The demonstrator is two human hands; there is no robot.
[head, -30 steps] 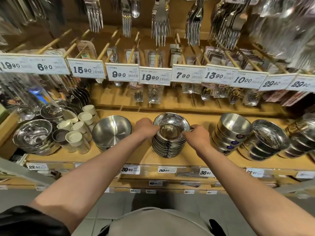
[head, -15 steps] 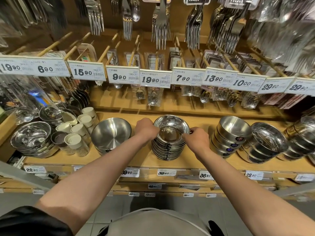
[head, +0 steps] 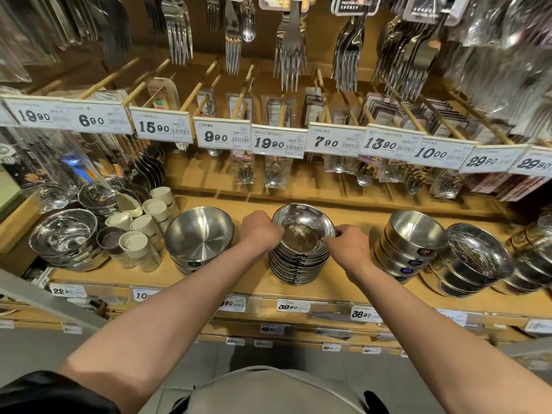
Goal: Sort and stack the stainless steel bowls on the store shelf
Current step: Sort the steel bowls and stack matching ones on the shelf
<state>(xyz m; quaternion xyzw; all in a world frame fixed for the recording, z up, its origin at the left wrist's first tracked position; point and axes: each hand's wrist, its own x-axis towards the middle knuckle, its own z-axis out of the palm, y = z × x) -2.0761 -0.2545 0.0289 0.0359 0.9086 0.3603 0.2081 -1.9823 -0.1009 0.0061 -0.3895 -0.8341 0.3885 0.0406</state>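
Observation:
A stack of shallow steel bowls [head: 298, 264] stands in the middle of the wooden shelf [head: 352, 282]. Its top bowl [head: 303, 225] is tilted up at the back. My left hand [head: 260, 231] grips that bowl's left rim and my right hand [head: 348, 243] pinches its right rim. A large matte steel bowl [head: 198, 234] sits just left of my left hand. To the right stand a stack of deep steel bowls [head: 410, 243] and a leaning stack of shiny bowls [head: 475, 258].
White-lidded shakers [head: 137, 243] and a stack of shiny bowls [head: 64, 237] fill the shelf's left end. More bowls [head: 534, 249] sit at the far right. Price tags [head: 277, 140] and hanging forks [head: 289, 43] overhang the shelf from above.
Both hands stay on the top bowl's rim. The view has dipped and shifted slightly; the bowl stack has not visibly moved.

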